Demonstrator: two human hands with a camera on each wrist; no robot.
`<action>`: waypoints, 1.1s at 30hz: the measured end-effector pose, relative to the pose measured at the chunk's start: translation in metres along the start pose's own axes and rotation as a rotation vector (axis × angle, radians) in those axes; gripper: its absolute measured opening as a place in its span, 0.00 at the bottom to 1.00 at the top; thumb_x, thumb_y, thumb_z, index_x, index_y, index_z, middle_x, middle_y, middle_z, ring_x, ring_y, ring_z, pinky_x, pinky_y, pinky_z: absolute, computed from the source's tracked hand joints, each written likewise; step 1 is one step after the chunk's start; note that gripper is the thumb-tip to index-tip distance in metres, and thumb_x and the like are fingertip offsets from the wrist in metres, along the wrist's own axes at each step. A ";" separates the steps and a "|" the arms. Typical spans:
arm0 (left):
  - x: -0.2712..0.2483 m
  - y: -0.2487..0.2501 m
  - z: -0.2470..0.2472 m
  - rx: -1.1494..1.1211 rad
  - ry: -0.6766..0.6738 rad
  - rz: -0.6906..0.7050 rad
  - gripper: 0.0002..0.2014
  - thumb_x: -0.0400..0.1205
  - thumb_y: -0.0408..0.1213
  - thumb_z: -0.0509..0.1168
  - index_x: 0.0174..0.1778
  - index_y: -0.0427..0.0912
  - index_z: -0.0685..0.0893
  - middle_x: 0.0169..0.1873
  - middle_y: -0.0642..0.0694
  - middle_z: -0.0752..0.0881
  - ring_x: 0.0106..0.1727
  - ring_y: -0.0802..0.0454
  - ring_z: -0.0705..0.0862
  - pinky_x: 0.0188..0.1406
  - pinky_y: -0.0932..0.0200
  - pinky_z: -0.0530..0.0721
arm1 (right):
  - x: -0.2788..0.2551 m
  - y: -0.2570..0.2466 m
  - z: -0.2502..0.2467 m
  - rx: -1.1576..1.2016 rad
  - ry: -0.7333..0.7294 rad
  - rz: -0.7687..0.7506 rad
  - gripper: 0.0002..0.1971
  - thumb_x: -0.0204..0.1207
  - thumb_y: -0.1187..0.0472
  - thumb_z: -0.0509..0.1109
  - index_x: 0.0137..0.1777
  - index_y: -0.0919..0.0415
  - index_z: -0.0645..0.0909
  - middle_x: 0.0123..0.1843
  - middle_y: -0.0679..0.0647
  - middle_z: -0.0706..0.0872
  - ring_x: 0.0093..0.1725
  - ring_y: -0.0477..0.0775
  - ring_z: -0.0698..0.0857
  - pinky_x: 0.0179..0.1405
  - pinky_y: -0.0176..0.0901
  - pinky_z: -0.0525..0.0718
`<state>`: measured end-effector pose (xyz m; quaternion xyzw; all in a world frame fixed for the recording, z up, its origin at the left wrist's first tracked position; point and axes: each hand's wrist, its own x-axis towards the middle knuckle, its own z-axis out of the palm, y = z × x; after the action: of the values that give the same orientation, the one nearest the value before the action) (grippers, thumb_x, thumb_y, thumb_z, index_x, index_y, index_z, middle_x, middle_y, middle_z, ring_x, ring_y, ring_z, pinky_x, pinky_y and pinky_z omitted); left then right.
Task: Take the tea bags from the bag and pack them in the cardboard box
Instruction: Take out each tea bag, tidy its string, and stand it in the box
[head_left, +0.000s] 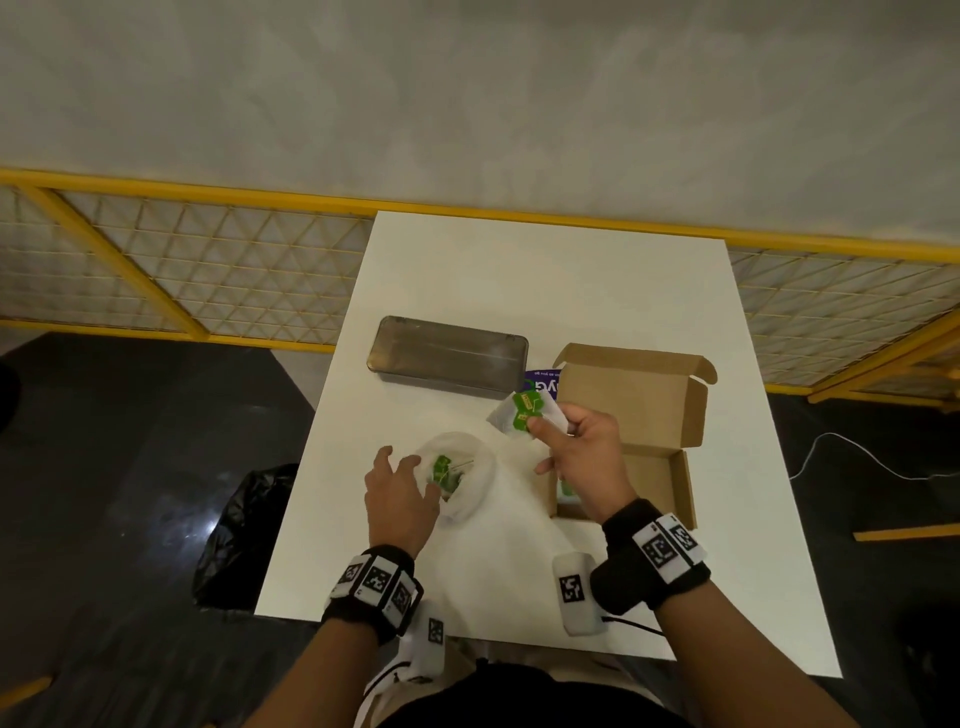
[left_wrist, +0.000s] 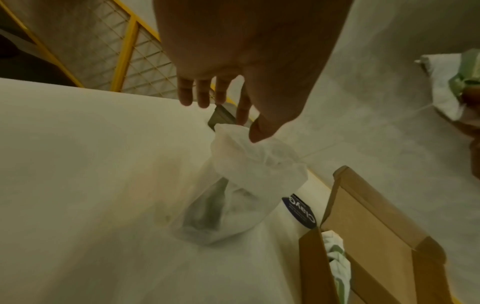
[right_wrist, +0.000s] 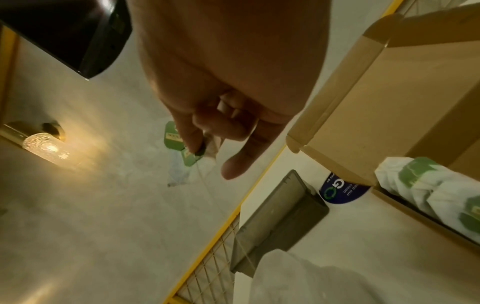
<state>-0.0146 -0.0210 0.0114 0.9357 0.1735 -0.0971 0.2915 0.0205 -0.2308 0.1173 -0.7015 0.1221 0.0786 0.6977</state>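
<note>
— Several tea bags (right_wrist: 431, 185) already packed along the cardboard box (head_left: 631, 395) wall, at 3 o'clock on the table (head_left: 519, 270). One more tea bag (head_left: 524, 415) pinched by thumb and finger of the right hand (head_left: 584, 457), lifted beside the box.

— And left to do?

— More green tags visible inside the white bag (head_left: 457, 478) at 6 o'clock. Left hand (head_left: 397, 499) spread, fingertips at the bag's mouth; grip on it: cannot tell.

— Hidden?

— Box floor mostly covered by the right wrist; remaining count unclear.

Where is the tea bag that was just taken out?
In the head view the tea bag is pinched in the right hand, lifted between the grey case and the open cardboard box.
</note>
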 end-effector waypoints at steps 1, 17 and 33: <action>0.001 0.003 0.000 -0.005 0.019 0.051 0.21 0.80 0.42 0.68 0.69 0.45 0.78 0.80 0.43 0.64 0.76 0.41 0.68 0.74 0.44 0.69 | -0.002 -0.003 -0.002 0.016 0.009 -0.006 0.04 0.77 0.68 0.74 0.43 0.60 0.89 0.36 0.56 0.88 0.23 0.47 0.81 0.15 0.31 0.75; 0.000 0.068 -0.025 -0.167 0.068 0.465 0.19 0.86 0.45 0.52 0.51 0.47 0.89 0.48 0.51 0.90 0.52 0.50 0.84 0.56 0.46 0.78 | -0.002 -0.032 0.000 0.030 0.090 -0.162 0.06 0.77 0.67 0.73 0.47 0.56 0.90 0.42 0.59 0.92 0.34 0.57 0.83 0.23 0.42 0.85; -0.009 0.077 -0.029 -0.331 -0.357 0.347 0.16 0.85 0.44 0.64 0.32 0.45 0.87 0.29 0.56 0.85 0.33 0.67 0.82 0.40 0.67 0.76 | 0.009 -0.039 -0.018 0.018 0.168 -0.159 0.06 0.78 0.66 0.73 0.51 0.58 0.89 0.44 0.61 0.91 0.26 0.51 0.80 0.22 0.43 0.82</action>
<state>0.0084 -0.0657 0.0766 0.8592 -0.0294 -0.1792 0.4783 0.0384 -0.2496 0.1525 -0.7069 0.1247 -0.0374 0.6952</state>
